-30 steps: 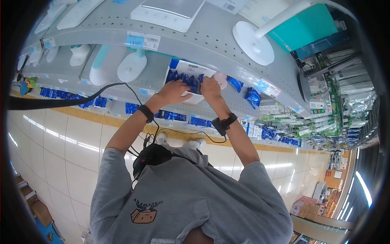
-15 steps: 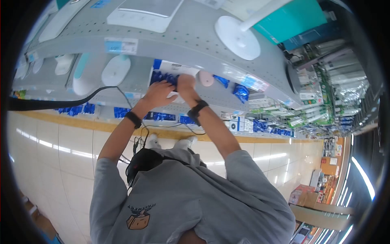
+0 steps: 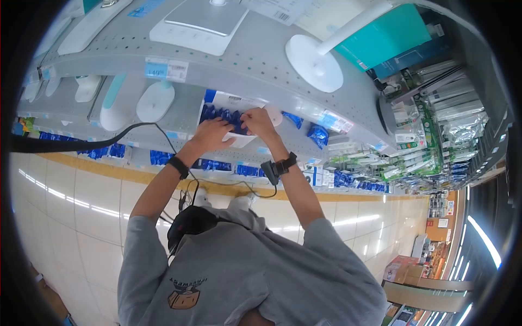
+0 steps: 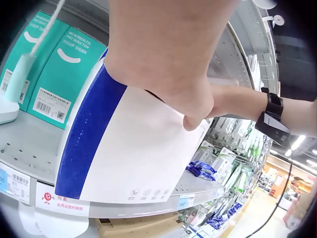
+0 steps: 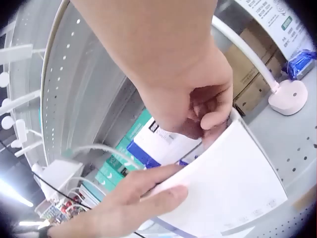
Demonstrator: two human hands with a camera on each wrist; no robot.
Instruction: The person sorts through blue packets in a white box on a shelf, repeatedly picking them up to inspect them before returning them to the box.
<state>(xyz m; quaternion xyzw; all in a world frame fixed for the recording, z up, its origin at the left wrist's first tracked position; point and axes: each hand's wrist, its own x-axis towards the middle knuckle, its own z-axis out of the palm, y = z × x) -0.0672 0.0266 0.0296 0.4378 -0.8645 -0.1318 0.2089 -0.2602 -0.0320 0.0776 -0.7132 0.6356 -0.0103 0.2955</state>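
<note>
Open white cardboard box (image 4: 133, 153), smooth sides, glossy blue band down one edge, sits on a grey metal shelf (image 5: 297, 136) dotted with small round holes. Inside: crinkled, shiny blue packets (image 3: 210, 113) in a row.

Left hand (image 3: 212, 134): fairly straight fingers reach over the near rim onto the packets, thumb lies flat against the outer wall; no packet visible in its grasp. Right hand (image 3: 260, 123): fingers curled in, tips down at the box's other end; cannot tell if it has hold of a packet.

Just beside the box: smooth, rounded pink lamp base (image 5: 289, 97) with a slim curved white stem. Beyond that, a loose crumpled blue packet (image 3: 318, 136), faceted and shiny. Matte teal boxes (image 4: 64, 74) stand upright behind. Upper shelf: flat round white lamp base (image 3: 315, 64) and a rectangular blue-and-white price tag (image 3: 166, 69) on the edge.
</note>
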